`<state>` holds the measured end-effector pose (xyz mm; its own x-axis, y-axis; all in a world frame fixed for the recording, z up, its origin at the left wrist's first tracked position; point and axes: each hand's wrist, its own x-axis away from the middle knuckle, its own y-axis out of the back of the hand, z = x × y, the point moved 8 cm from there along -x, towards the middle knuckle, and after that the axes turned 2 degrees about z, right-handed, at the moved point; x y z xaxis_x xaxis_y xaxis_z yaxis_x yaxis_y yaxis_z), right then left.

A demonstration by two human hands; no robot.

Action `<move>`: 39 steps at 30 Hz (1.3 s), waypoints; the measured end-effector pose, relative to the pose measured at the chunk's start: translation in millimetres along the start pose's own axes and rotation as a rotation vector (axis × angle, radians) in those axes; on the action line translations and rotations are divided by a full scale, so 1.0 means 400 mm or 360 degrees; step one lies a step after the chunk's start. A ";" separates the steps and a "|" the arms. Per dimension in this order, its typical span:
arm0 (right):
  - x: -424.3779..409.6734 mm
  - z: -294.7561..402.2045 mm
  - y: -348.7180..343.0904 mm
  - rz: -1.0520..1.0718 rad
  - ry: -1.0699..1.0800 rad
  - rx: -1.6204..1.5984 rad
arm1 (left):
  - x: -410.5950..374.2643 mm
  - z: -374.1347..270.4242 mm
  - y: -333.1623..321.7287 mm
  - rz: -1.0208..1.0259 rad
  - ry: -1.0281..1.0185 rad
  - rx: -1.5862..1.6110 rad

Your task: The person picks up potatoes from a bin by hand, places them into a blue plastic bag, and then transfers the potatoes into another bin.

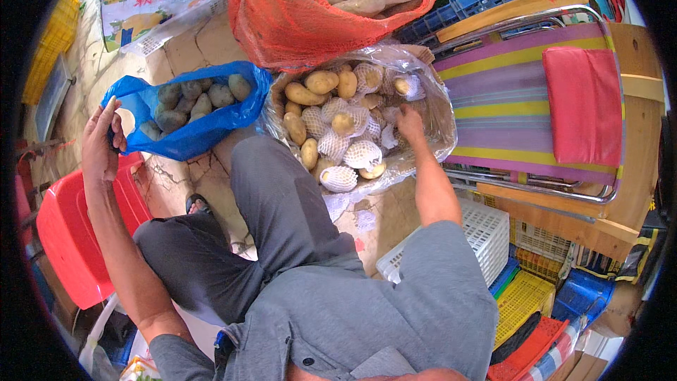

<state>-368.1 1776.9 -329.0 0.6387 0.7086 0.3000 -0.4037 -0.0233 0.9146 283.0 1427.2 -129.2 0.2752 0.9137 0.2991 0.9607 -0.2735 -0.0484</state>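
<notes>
My left hand (106, 135) is raised at the left end of a blue plastic bag (211, 137), beside its edge; whether the fingers grip the plastic is hard to tell. Several dark, dusty potatoes (174, 100) lie inside the bag. My right hand (410, 123) reaches down into a plastic-lined cardboard box (439, 111), its fingertips among foam-net sleeves, and what they touch is hidden. Several yellow potatoes (321, 82) are in this box, some bare and some wrapped in white foam nets (338, 179).
Beyond the box stands a red mesh sack (296, 21) of long tubers (365, 2). A striped folding chair (497, 95) is at the right, above white plastic crates (484, 233). A red plastic stool (74, 238) stands at the left, and a printed carton (153, 5) at the upper left.
</notes>
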 end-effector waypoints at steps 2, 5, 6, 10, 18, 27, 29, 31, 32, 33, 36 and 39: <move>-0.015 0.007 -0.046 0.0074 0.0022 0.0198 | -0.002 -0.001 0.010 0.0030 -0.0003 -0.0035; -0.043 -0.012 -0.082 0.0200 -0.0086 0.0305 | 0.000 -0.002 0.010 0.0050 -0.0013 -0.0043; -0.048 -0.018 -0.081 0.0245 -0.0114 0.0407 | 0.002 -0.002 0.010 0.0050 -0.0006 -0.0030; -0.019 0.046 -0.040 0.0315 -0.0039 0.0587 | 0.022 -0.016 -0.002 0.0028 -0.0005 -0.0023; -0.006 0.031 -0.071 0.0351 -0.0072 0.0370 | 0.016 -0.008 -0.002 0.0021 -0.0008 -0.0020; 0.104 0.014 0.057 0.0392 -0.0499 -0.1356 | 0.010 -0.005 -0.024 0.0046 0.0010 0.0039; 0.148 0.074 0.081 0.0474 -0.0353 -0.1961 | 0.013 -0.005 -0.034 0.0016 0.0053 0.0022; 0.162 0.139 0.084 0.0546 -0.0155 -0.2261 | 0.013 -0.003 -0.027 0.0010 0.0060 0.0024; 0.172 0.189 0.090 0.0584 -0.0092 -0.2369 | 0.017 -0.007 -0.029 0.0017 0.0055 0.0010; 0.178 0.249 0.086 0.0651 -0.0027 -0.2487 | 0.028 -0.012 -0.021 0.0002 0.0053 -0.0019; 0.209 0.485 0.111 0.0862 0.0323 -0.2526 | 0.030 0.003 -0.013 -0.0030 0.0117 -0.0095; 0.249 0.749 0.066 0.1188 0.0503 -0.2595 | 0.047 -0.015 -0.047 0.0020 0.0222 -0.0087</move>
<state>-119.0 1635.6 -193.8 -0.0113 0.9702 0.2421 -0.8030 0.1355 -0.5804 270.1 1447.7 -117.0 0.2754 0.8604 0.4287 0.9527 -0.3039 -0.0020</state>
